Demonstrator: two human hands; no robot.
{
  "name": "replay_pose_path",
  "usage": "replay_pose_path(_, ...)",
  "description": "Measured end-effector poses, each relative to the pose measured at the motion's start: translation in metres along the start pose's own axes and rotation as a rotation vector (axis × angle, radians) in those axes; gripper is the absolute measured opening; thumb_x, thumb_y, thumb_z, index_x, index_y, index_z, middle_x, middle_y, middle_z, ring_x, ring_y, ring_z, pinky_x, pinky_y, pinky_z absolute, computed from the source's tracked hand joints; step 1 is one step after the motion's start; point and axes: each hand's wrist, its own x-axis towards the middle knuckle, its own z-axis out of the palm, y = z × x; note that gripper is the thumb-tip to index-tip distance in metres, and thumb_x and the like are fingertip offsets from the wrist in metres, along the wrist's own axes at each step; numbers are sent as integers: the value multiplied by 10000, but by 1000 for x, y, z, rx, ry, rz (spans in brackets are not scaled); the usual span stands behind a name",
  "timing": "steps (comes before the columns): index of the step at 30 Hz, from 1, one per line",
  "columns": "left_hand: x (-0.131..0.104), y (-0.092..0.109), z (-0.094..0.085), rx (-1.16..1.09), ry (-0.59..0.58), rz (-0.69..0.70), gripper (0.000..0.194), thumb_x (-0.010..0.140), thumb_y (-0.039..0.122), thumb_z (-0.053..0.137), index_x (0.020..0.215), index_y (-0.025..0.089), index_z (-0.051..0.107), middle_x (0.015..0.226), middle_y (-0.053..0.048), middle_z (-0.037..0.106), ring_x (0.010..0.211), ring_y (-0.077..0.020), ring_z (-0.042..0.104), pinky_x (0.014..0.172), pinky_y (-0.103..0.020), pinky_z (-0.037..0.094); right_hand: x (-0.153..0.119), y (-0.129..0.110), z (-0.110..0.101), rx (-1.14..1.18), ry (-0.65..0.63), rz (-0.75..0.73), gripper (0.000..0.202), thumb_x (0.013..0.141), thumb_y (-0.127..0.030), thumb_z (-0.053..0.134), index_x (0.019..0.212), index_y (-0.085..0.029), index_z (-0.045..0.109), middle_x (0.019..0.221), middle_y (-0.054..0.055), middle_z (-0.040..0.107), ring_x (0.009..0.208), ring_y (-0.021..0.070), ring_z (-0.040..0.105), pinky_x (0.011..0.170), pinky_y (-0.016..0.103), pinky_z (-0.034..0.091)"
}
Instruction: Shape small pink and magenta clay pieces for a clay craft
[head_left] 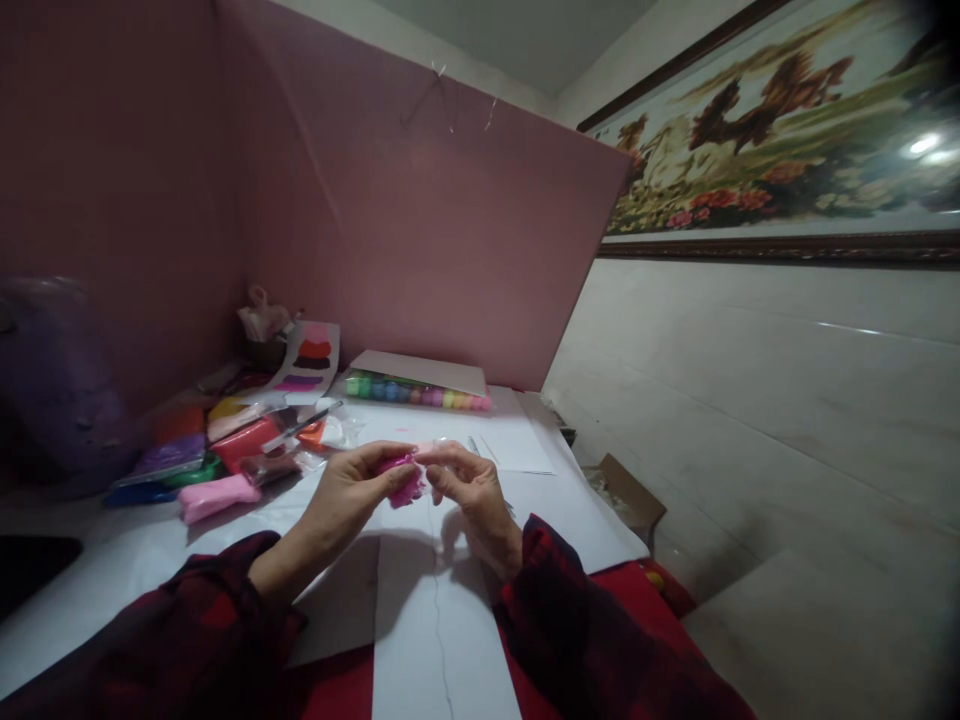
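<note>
A big pink board (420, 220) stands behind your surface (634, 590), which has white paper (442, 630) on it. A long pack of many colours (420, 392) lies at the back, with little soft packs (219, 497) to its left. Your left hand (345, 490) has its grip pinching the bright pink lump (405, 486) above the paper; your right hand (480, 500) is beside it, grip hard to tell
</note>
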Motion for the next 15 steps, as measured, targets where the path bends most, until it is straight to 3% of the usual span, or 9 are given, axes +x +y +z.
replay_pose_path(5, -2, 2, 0, 31, -42, 8, 279, 641, 279, 794, 844, 110, 705, 581, -24, 678, 515, -139, 590, 522, -259, 460, 0, 2, 1, 65, -19, 39, 181, 760, -292, 715, 935, -281, 755, 955, 39, 620, 672, 111, 509, 525, 235, 398)
replay_pose_path(10, -2, 2, 1, 33, -60, 4, 265, 640, 297, 793, 806, 111, 703, 584, -32, 679, 509, -134, 575, 521, -260, 455, 0, 2, 0, 115, -44, 84, 122, 743, -298, 729, 856, -261, 759, 943, 37, 628, 713, 125, 527, 536, 232, 395)
replay_pose_path(15, -2, 1, 0, 35, -48, -12, 292, 641, 294, 795, 853, 115, 707, 584, -30, 681, 512, -140, 589, 516, -261, 459, 1, 6, -2, 85, 10, 75, 141, 741, -315, 731, 860, -244, 754, 877, 23, 629, 577, 88, 466, 531, 242, 387)
